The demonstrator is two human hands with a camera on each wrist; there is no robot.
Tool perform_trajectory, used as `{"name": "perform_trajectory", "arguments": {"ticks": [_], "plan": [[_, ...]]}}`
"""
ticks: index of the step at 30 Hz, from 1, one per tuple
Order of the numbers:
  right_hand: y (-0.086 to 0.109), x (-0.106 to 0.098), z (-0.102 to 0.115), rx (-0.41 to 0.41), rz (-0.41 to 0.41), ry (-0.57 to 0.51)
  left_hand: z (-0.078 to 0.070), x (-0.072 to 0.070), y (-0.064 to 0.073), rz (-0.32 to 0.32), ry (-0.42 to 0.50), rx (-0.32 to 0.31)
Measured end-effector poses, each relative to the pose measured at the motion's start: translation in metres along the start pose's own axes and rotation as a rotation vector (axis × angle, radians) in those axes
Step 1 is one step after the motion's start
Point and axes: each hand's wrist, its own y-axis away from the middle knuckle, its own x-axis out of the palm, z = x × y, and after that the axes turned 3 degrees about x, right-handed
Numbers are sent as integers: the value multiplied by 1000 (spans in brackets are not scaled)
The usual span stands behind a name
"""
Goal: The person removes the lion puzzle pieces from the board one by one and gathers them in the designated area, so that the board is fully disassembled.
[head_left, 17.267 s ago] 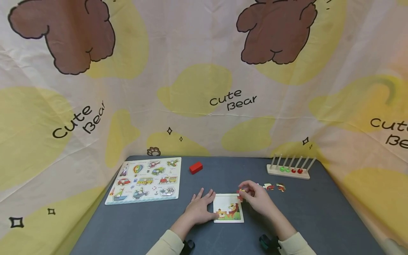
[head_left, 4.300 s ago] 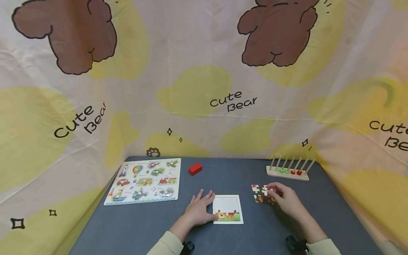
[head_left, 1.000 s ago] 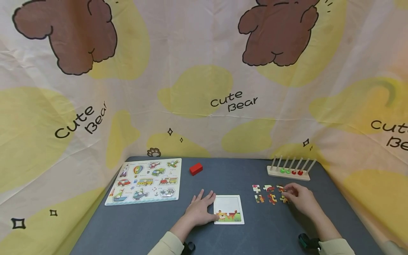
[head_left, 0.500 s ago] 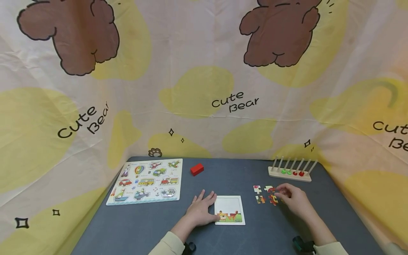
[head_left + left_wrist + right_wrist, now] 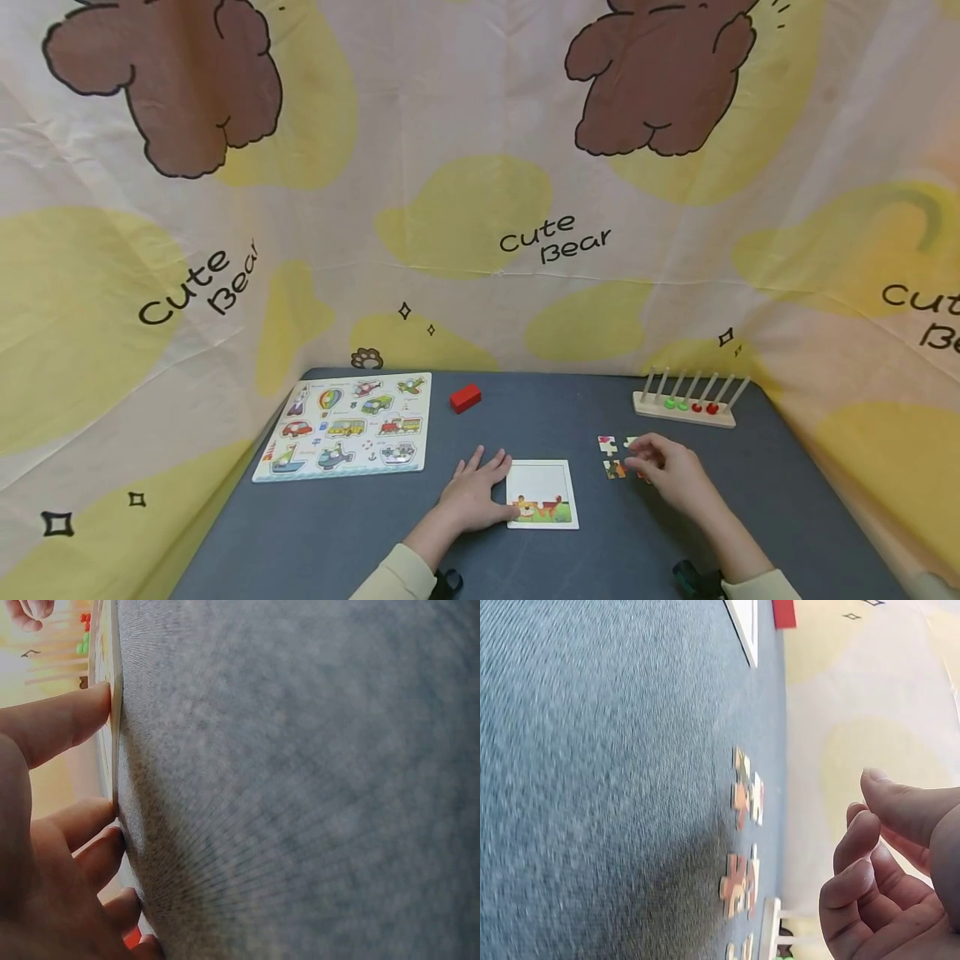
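My left hand [image 5: 472,496] spreads along the left side of a small square puzzle board [image 5: 538,479]. In the left wrist view the thumb [image 5: 71,716] and index fingertip touch the board's edge. A row of animal picture pieces [image 5: 543,508] fills the board's bottom; the area above is blank white. To its right, several loose jigsaw pieces [image 5: 615,469] lie in two rows. Over the right-hand ones hovers my right hand [image 5: 671,471], covering some of them. In the right wrist view its fingers [image 5: 855,881] are loosely curled, the thumb apart from them, with nothing held.
A large vehicle picture board [image 5: 348,429] lies at the left. Near the back are a red block [image 5: 466,398] and a wooden peg stand [image 5: 682,408] with green and red beads. A printed cloth [image 5: 465,217] hangs behind the grey table [image 5: 300,533].
My right hand has moved left over the loose pieces within the last second. Earliest, it held a piece at the board, and a lion-head piece above the bottom row is now gone.
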Motion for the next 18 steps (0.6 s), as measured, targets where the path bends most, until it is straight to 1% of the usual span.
{"name": "perform_trajectory", "arguments": {"ticks": [3,6,10,14,18], "plan": [[-1,5,1,-1,0,6,0,0,0,-1,2,0],[-3,9,2,-23,-3,17,0,0,0,0,0,0],[-4,15,4,-46,10,4,-1,-1,0,4,0,-3],[-3,18,8,-55,7,-1,-1,0,0,4,4,-5],[-2,19,14,-46,0,3,-1,0,0,3,3,-4]]}}
